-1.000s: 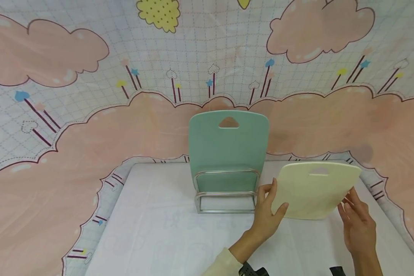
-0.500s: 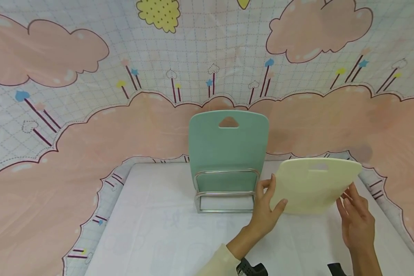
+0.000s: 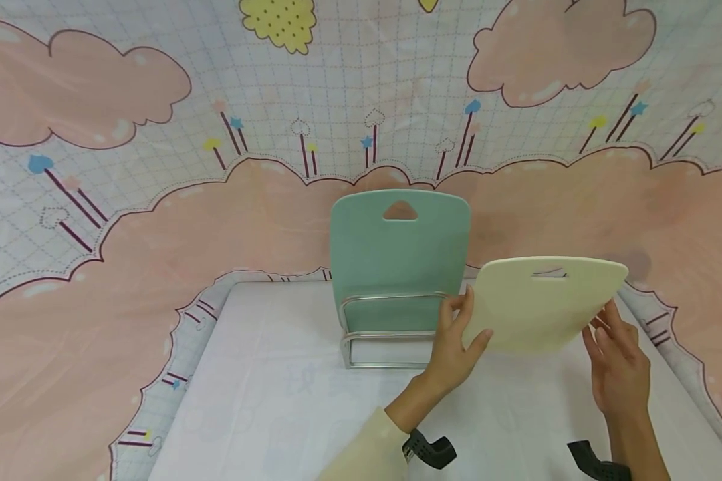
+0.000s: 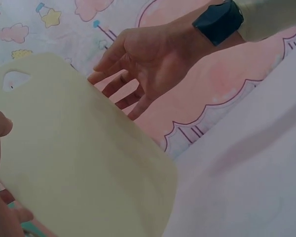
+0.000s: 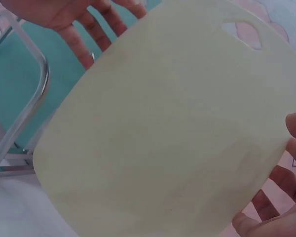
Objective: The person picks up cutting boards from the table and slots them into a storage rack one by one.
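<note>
A pale yellow cutting board (image 3: 535, 300) with a slot handle is held above the table at the right, its upper edge tilted. My left hand (image 3: 454, 347) grips its left edge, thumb on the near face. On the opposite edge, my right hand (image 3: 620, 367) holds the board by the fingers; its thumb shows at the rim in the right wrist view. A green cutting board (image 3: 400, 257) stands upright in a metal wire rack (image 3: 391, 335), just left of my left hand. That hand hides the rack's lower right corner.
The table has a white cover (image 3: 265, 387). Behind it hangs a cloud-patterned cloth (image 3: 265, 220). Black straps (image 3: 433, 451) are on the wrists.
Both hands have raised the yellow cutting board and brought it slightly left, and it looks tilted more flat. The green cutting board and the rack have stayed in place.
</note>
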`<state>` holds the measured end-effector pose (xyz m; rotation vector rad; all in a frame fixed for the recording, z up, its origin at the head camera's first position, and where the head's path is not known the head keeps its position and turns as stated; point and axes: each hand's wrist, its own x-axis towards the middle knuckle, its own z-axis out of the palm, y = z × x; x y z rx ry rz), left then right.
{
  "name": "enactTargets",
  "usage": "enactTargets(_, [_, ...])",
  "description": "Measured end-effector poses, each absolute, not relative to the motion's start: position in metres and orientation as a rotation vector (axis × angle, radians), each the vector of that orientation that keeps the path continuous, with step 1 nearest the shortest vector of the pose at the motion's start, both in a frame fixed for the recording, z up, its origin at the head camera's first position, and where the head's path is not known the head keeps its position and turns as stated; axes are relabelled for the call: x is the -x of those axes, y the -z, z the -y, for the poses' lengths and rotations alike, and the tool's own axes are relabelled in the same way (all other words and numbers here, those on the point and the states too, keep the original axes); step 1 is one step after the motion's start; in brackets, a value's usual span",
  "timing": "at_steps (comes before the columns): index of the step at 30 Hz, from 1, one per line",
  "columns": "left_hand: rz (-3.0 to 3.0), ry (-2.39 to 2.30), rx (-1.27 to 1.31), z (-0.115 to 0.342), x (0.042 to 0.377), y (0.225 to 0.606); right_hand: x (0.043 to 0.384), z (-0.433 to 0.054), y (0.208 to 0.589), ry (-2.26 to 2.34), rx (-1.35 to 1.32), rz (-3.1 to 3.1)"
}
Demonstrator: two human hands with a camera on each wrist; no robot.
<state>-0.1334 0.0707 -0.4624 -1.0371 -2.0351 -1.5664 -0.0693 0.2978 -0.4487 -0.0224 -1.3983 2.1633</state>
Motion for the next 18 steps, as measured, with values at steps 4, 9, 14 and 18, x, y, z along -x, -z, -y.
enactTargets(4, [2.029,1.593,1.047,-0.066,0.137,0.461,0.072,-0.294,0.447,-2.181,-0.040,1.357])
enactTargets(9, [2.055,1.630,1.021,-0.059,0.138,0.462,0.072,-0.290,0.449,-2.187,-0.094,1.382])
enactTargets(14, [2.055,1.623,1.005,-0.053,0.139,0.464,0.072,-0.286,0.453,-2.173,-0.091,1.477])
enactTargets(18, [2.057,1.635,0.991,-0.048,0.139,0.465,0.072,-0.284,0.454,-2.164,-0.074,1.537])
